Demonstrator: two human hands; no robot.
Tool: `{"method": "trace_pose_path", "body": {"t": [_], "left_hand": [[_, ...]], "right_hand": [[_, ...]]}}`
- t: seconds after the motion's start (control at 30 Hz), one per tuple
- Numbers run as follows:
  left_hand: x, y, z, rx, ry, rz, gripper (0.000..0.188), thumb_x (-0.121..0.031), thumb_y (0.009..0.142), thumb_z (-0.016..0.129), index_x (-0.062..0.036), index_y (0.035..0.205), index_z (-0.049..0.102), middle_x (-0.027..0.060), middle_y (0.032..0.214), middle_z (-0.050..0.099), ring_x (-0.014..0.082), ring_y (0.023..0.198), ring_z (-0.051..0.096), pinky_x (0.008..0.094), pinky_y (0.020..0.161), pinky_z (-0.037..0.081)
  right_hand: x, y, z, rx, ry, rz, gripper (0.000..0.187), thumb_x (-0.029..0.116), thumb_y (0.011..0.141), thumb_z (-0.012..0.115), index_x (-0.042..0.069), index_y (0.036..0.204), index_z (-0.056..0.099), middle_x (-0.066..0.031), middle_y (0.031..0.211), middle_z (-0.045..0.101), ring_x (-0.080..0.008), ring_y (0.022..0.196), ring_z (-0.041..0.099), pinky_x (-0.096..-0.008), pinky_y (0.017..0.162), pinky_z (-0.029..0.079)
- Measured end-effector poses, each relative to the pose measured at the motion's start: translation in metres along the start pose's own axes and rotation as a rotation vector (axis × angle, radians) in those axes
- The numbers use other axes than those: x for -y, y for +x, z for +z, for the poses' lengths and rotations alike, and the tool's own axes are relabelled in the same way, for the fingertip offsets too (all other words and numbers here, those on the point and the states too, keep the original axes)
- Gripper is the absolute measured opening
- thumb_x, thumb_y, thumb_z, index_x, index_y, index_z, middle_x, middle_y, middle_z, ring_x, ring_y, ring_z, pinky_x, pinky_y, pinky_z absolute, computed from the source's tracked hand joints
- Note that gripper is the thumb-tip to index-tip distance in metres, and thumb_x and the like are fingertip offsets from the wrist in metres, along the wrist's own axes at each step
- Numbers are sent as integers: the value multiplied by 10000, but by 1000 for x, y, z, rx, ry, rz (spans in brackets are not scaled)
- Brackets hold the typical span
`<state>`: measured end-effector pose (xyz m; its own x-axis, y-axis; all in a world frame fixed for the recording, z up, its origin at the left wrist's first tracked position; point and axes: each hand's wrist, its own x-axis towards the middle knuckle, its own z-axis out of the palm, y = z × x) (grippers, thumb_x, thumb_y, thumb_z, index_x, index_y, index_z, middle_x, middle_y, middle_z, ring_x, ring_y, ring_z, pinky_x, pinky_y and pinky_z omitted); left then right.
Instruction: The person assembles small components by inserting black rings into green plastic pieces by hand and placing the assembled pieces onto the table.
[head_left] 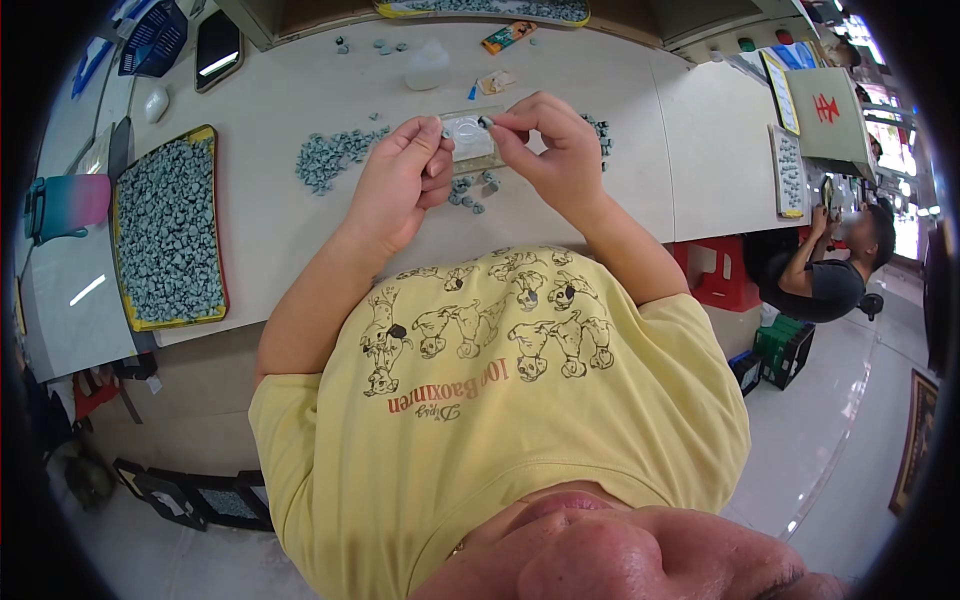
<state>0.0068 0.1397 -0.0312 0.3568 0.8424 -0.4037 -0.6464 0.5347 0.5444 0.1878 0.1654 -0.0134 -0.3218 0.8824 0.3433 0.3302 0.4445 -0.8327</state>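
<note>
My left hand (402,178) is closed, with a small grey-green stone piece (446,134) pinched at its thumb and fingertips. A dark little stone piece (485,122) sits between the thumb and forefinger of my right hand (552,145). Both hands are above a flat, clear-edged rectangular pad (476,165) with a pale middle. Several loose stone pieces (468,193) lie just on the near side of it. To the left of my left hand spreads a heap of similar pieces (335,155); more pieces (604,135) show behind my right hand.
A yellow-rimmed tray (185,323) full of stone pieces stands at the left, beside a teal-and-pink bottle (75,205). Farther back are a phone (218,50), a blue basket (152,42), a translucent tub (428,65) and an orange packet (508,37). A co-worker (835,285) sits at the right.
</note>
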Motion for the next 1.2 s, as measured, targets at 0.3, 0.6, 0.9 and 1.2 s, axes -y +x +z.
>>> {"method": "trace_pose_path", "body": {"t": [0.3,0.6,0.9,1.2], "left_hand": [[-2,-5,8,-36,75,-49,271,-279,929,454,-88,740,423,-54,542,301,44,423,227,208,380,172],[-2,-8,6,-13,123,-30,279,-283,926,462,-82,735,434,-58,543,292,43,432,229,209,385,174],[2,-13,8,-48,163,42,282,-292,929,460,-74,752,448,-62,550,323,39,449,252,199,398,201],[9,-18,6,-103,423,300,268,-266,944,442,-58,782,491,-55,598,406,18,505,338,186,438,292]], "right_hand": [[-3,7,9,-92,-377,-625,216,-35,603,723,49,783,638,-29,713,566,-156,583,529,-255,495,391],[0,9,15,-88,-451,-736,233,-14,582,737,50,777,627,-17,704,550,-167,584,517,-268,492,383],[-3,3,26,-63,-455,-760,257,-30,548,724,20,782,629,-39,734,542,-187,603,529,-273,492,422],[-3,1,38,-172,-281,-764,256,-77,548,713,-10,780,628,-66,745,545,-208,625,544,-275,518,449]]}}
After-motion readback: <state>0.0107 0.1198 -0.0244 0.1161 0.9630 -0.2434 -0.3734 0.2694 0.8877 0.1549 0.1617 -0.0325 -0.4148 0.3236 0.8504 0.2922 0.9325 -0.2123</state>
